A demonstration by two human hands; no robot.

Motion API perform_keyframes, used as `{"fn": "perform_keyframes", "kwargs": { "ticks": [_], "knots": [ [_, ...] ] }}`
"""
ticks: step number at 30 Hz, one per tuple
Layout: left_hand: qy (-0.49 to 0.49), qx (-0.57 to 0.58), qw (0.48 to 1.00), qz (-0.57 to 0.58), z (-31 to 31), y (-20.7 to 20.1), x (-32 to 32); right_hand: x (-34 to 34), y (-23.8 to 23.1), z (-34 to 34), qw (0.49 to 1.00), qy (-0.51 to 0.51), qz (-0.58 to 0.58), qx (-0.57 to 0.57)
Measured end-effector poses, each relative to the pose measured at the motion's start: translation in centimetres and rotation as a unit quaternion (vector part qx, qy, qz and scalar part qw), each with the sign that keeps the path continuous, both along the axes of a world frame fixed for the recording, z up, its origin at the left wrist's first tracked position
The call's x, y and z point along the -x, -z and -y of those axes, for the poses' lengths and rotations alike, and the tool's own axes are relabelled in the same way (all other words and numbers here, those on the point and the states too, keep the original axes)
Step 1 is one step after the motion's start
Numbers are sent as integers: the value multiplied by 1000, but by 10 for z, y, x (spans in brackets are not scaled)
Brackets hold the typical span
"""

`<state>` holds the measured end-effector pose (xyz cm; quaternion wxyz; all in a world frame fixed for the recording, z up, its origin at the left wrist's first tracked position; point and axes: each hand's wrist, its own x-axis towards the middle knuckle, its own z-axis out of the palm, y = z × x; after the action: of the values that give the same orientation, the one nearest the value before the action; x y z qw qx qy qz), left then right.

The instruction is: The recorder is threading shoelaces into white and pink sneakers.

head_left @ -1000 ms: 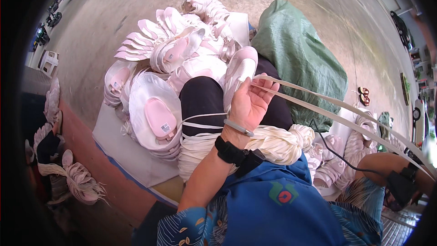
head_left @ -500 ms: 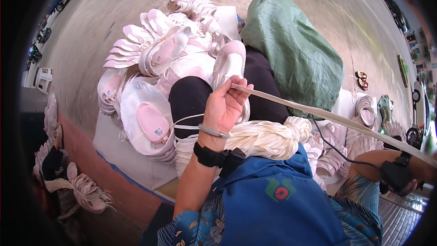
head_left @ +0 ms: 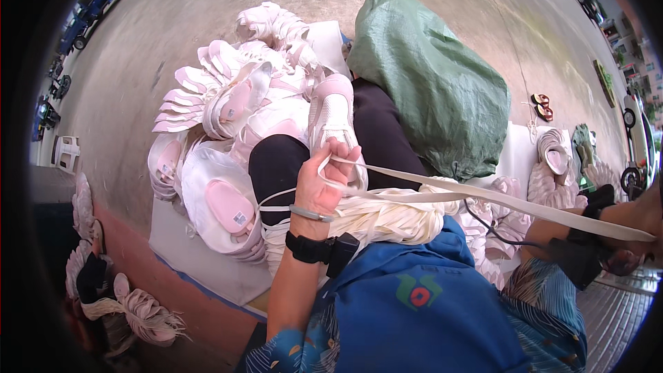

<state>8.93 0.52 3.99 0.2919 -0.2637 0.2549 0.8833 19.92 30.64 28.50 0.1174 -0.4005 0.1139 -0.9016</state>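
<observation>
A white and pink sneaker upper lies between my knees, toe pointing away. My left hand, palm up with fingers curled, is closed on a flat cream shoelace over the upper's lacing area. Two strands of the lace run from it to the right. At the far right rim, my right hand pulls the lace taut; its fingers are partly cut off and blurred. A thick bundle of cream laces rests across my lap, just right of my left wrist.
Stacks of pink and white shoe uppers are piled ahead and to the left. A green sack sits beyond my right knee. More uppers and a pair of sandals lie to the right. A black cable leads to my right wrist.
The lace has gone from one taut strand to two strands leaving my left hand, with a loop at the fingers. My right hand has shifted slightly up at the right rim.
</observation>
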Motion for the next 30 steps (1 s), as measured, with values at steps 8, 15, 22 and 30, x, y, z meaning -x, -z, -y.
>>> {"fn": "perform_keyframes", "kwargs": {
  "ticks": [8,15,22,30],
  "knots": [
    [141,-39,988,-37,49,41,8,54,190,141,353,395,-149,-835],
    [127,120,980,-90,55,23,22,4,233,128,424,23,-121,-897],
    [199,73,969,-129,55,1,34,27,223,103,485,25,-138,-863],
    [228,217,939,-141,60,8,23,105,209,113,430,311,-103,-841]
  ]
}}
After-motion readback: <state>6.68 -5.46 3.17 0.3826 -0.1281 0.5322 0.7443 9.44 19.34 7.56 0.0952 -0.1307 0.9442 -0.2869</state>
